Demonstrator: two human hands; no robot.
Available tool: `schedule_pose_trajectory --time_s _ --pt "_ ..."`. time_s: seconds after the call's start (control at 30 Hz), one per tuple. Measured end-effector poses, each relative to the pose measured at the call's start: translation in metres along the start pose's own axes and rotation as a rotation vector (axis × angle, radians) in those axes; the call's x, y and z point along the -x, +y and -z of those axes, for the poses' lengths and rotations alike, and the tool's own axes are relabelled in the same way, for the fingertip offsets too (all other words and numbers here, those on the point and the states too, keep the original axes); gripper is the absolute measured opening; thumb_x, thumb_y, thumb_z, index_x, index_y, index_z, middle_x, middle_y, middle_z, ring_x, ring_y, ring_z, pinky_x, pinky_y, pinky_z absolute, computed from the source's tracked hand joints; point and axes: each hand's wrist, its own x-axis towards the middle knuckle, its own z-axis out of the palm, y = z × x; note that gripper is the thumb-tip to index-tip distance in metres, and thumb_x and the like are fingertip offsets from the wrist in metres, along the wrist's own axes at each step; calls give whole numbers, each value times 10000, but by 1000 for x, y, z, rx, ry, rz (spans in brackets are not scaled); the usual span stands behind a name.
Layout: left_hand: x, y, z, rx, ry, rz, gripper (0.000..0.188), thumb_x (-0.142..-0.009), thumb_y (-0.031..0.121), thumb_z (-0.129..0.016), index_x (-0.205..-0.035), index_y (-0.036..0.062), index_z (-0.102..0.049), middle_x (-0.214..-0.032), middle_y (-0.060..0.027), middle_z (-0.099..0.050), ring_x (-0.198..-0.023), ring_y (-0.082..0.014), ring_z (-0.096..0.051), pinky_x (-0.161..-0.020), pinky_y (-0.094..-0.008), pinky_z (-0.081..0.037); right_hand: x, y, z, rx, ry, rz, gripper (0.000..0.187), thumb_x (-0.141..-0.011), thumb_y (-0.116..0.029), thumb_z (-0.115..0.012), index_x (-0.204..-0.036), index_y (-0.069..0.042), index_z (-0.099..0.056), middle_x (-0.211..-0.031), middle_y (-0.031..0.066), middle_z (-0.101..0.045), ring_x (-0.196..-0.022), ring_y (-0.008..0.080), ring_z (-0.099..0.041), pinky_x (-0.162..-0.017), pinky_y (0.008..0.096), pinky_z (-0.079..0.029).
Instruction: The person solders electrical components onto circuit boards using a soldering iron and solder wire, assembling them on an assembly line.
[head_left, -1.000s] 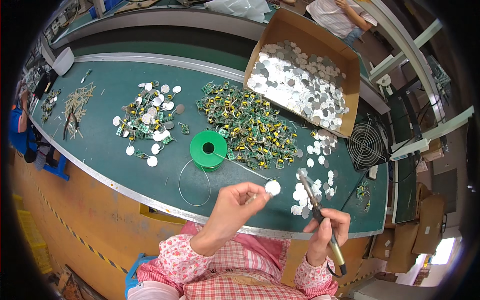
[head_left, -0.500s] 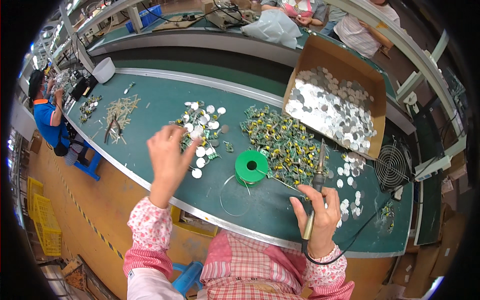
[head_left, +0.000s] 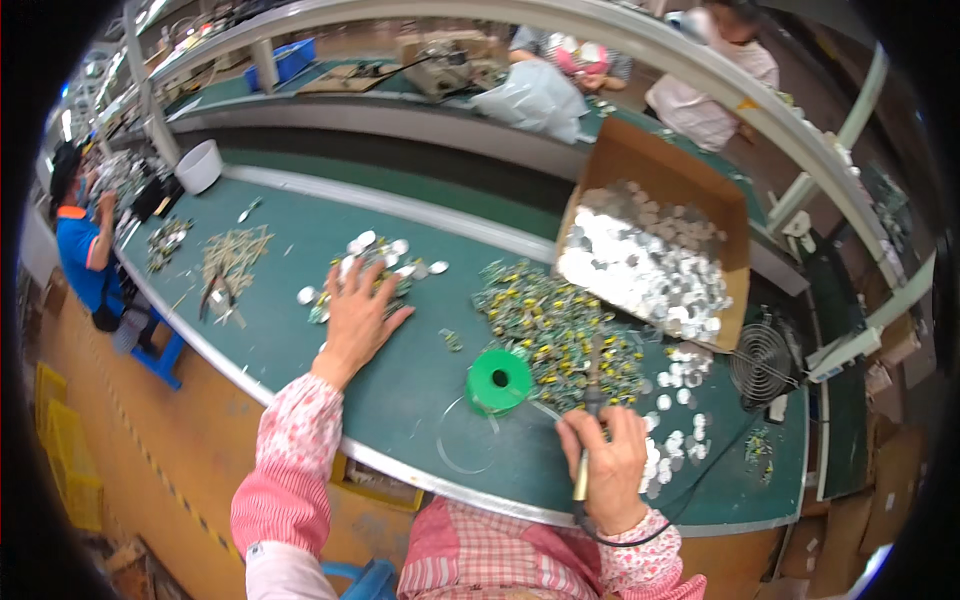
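green solder spool [head_left: 498, 381] mid-bench, cardboard box [head_left: 655, 250] of silver discs and fan [head_left: 762, 361] right | left hand [head_left: 356, 318] flat, fingers spread on small disc pile [head_left: 372, 262], maybe touching | right hand [head_left: 605, 462] fisted round soldering iron [head_left: 588, 420], tip up near green-yellow parts heap [head_left: 560, 330]

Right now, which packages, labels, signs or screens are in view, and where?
Cardboard box: far right of the bench, open, brown, tilted, full of silver discs.
Plastic bag: far bench behind, pale, crumpled.
Blue crate: far left, rectangular.
No screens or signs visible.
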Motion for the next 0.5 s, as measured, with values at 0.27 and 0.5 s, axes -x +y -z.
schedule_pose_trajectory --time_s 0.27,0.5 --pt "4 128 66 470 -166 -104 668 -599 440 -825 -1135 116 -593 -1009 -116 -544 -885 -291 -534 -777 -407 -403 5 4 8 -29 46 69 197 -690 -109 -753 -863 -140 -664 -771 56 -497 -709 240 -519 -644 360 -410" --pt "9 140 46 475 -152 51 554 -644 337 -807 -1083 83 -583 -903 -121 -501 -737 -306 -546 -646 -401 -461 10 17 47 49 101 14 274 -569 -51 -751 -810 -146 -664 -747 62 -454 -697 255 -493 -606 358 -379"
